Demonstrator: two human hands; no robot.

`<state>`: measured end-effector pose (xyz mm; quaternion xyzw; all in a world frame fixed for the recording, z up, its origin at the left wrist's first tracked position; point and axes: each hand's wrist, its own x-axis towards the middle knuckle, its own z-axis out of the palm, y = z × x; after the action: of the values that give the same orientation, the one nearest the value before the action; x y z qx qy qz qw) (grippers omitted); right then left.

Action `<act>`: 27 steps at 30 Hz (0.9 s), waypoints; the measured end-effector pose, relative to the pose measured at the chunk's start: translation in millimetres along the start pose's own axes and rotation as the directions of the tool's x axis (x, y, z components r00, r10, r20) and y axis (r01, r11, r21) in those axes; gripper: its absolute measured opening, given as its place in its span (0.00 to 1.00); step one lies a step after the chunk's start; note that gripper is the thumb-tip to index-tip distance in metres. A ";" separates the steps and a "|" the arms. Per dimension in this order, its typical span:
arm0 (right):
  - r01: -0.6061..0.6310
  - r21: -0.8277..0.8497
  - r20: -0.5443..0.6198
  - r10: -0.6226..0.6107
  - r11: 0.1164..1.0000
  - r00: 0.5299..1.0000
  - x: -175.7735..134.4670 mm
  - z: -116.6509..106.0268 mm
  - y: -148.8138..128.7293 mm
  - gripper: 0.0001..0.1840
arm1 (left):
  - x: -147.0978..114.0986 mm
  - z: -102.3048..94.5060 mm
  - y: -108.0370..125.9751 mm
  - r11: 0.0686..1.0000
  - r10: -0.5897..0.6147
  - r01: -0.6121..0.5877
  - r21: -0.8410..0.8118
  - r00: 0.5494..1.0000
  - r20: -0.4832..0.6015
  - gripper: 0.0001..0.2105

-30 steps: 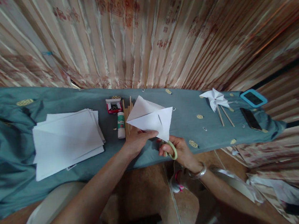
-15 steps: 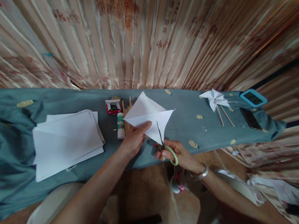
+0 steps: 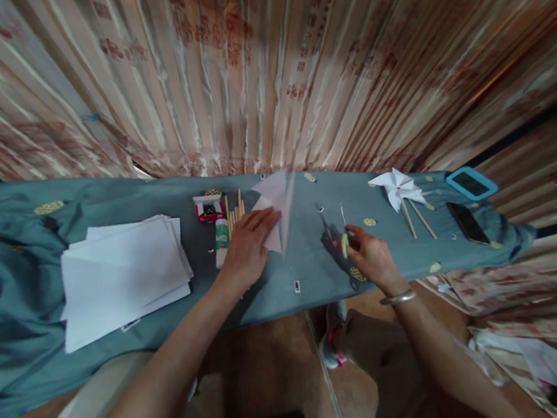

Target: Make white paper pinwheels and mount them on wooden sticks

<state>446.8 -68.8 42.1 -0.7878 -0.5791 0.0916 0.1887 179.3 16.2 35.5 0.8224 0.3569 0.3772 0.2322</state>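
My left hand (image 3: 250, 247) is closed on a white sheet of paper (image 3: 273, 199), which is tilted nearly edge-on and blurred by motion. My right hand (image 3: 370, 257) grips a pair of scissors (image 3: 345, 243) with pale green handles, lifted above the cloth with the blades pointing away from me. The scissors and the paper are well apart. Just left of the paper lie several wooden sticks (image 3: 233, 214), a green and white glue stick (image 3: 221, 242) and a small open red box (image 3: 209, 208) with dark bits inside.
A stack of white paper (image 3: 125, 273) lies on the left of the green cloth (image 3: 316, 278). To the right are a white paper pinwheel (image 3: 397, 189), two sticks, a dark phone (image 3: 468, 222) and a blue-framed device (image 3: 471, 183). A pleated curtain (image 3: 246, 105) hangs behind.
The scissors have come away from the paper and moved right with my right hand. The paper has swung from facing me to nearly edge-on in my left hand.
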 end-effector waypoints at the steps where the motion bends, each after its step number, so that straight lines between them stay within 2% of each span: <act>1: 0.009 -0.094 -0.034 -0.012 0.995 0.999 4.7 3.8 1.0 0.26 | -2.1 4.5 3.0 0.992 0.035 -0.046 0.118 0.995 0.092 0.23; 4: 0.038 -0.279 -0.039 -0.051 0.959 0.998 15.6 14.9 4.8 0.26 | -10.3 19.8 11.9 0.938 0.045 -0.132 0.322 0.963 0.265 0.22; 8: 0.077 -0.341 -0.036 -0.095 0.937 0.995 22.3 23.2 12.2 0.27 | -19.2 27.6 16.9 0.919 0.030 -0.174 0.355 0.926 0.377 0.23; 13: 0.147 -0.274 -0.134 -0.190 0.950 0.973 22.0 23.7 14.8 0.23 | -24.1 14.1 15.1 0.925 0.002 -0.154 0.346 0.916 0.401 0.21; 17: 0.339 -0.127 -0.231 -0.360 0.932 0.904 11.0 27.3 -3.5 0.19 | -26.9 8.1 12.0 0.928 0.013 -0.164 0.335 0.913 0.408 0.13; 21: 0.525 0.057 -0.131 -0.515 0.849 0.847 -8.0 38.7 -33.1 0.19 | -27.5 10.8 12.6 0.926 -0.008 -0.158 0.344 0.900 0.436 0.09; 24: 0.570 0.121 -0.055 -0.568 0.813 0.821 -15.5 47.3 -46.5 0.19 | -28.7 13.3 16.4 0.907 0.002 -0.190 0.376 0.894 0.448 0.09; 27: 0.576 0.125 -0.042 -0.576 0.808 0.816 -12.6 52.5 -48.9 0.18 | -31.6 15.3 20.3 0.893 0.018 -0.226 0.391 0.883 0.470 0.10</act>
<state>381.0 -58.1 13.0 -0.5611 -0.7830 0.0670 0.2598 185.1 -22.5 25.1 0.9394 0.3139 0.0997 0.0952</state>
